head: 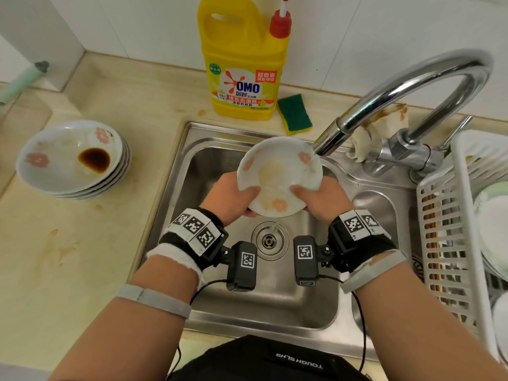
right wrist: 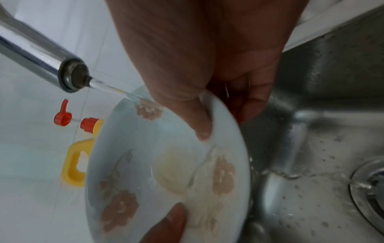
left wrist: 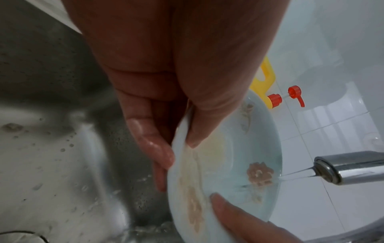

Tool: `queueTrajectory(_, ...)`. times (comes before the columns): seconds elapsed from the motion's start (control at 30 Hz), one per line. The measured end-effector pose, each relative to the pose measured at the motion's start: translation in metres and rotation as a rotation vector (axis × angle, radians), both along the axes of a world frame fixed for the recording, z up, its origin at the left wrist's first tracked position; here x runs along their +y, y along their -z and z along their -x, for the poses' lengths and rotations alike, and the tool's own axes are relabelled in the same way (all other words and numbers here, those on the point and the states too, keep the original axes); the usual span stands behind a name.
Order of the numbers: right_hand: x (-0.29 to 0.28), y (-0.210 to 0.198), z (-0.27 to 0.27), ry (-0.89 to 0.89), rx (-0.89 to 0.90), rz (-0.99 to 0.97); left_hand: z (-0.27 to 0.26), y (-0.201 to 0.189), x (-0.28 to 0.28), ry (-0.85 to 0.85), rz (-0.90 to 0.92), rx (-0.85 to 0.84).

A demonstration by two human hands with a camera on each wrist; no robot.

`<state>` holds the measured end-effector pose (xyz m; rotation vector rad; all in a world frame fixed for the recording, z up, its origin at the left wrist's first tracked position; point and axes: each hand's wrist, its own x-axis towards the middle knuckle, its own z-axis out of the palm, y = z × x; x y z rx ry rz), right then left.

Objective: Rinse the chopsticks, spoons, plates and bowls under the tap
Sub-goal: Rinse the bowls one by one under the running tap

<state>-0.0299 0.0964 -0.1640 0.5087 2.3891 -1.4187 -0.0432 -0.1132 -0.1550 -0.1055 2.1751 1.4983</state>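
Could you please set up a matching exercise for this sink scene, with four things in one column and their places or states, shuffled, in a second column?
Things:
1. plate
2. stack of dirty plates
3. sponge
4. detergent bottle

Places or states:
A. lies on the counter behind the sink, green side up
B. held over the sink by the left hand and the right hand, under the tap's water
C. stands upright against the tiled wall, yellow with a red pump
D. sits on the counter left of the sink, dark sauce pooled in the top one

Pairs: 1-B, 2-D, 3-A, 4-C
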Motion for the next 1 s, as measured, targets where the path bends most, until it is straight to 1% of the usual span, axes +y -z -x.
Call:
queueTrajectory(0.1, -0.001, -0.004, -0.001, 0.002, 0.004, 0.013, -0.001, 0.001, 0.0, 0.012, 0.019, 0.013)
queueTrajectory(0.2, -0.004, -0.013, 0.001, 0.139, -0.016, 0.035, -0.001, 0.002, -0.001, 0.02, 0.027, 0.019)
queueTrajectory(0.27, -0.005, -0.017, 0.004, 0.191, -0.047, 0.029, -0.001, 0.002, -0.001, 0.03, 0.036, 0.031)
queueTrajectory(0.37, -0.006, -0.018, 0.003, 0.16, -0.015, 0.003, 0.0, 0.002, -0.001, 0.02, 0.051, 0.047)
queueTrajectory(0.53, -0.005, -0.007, -0.002, 0.009, 0.008, -0.017, 0.004, 0.004, -0.004, 0.005, 0.093, 0.087)
queueTrajectory(0.6, -0.006, -0.007, -0.002, 0.022, 0.016, 0.015, 0.006, 0.005, -0.005, 0.022, 0.122, 0.1)
queueTrajectory(0.7, -0.008, -0.01, 0.0, 0.112, 0.004, 0.048, 0.007, 0.007, -0.007, 0.038, 0.156, 0.104)
queueTrajectory(0.8, -0.007, -0.013, 0.003, 0.169, -0.017, 0.023, 0.007, 0.006, -0.007, 0.035, 0.177, 0.105)
queueTrajectory(1.0, -0.007, -0.007, -0.002, 0.066, 0.07, -0.009, 0.008, 0.004, -0.008, 0.017, 0.217, 0.146)
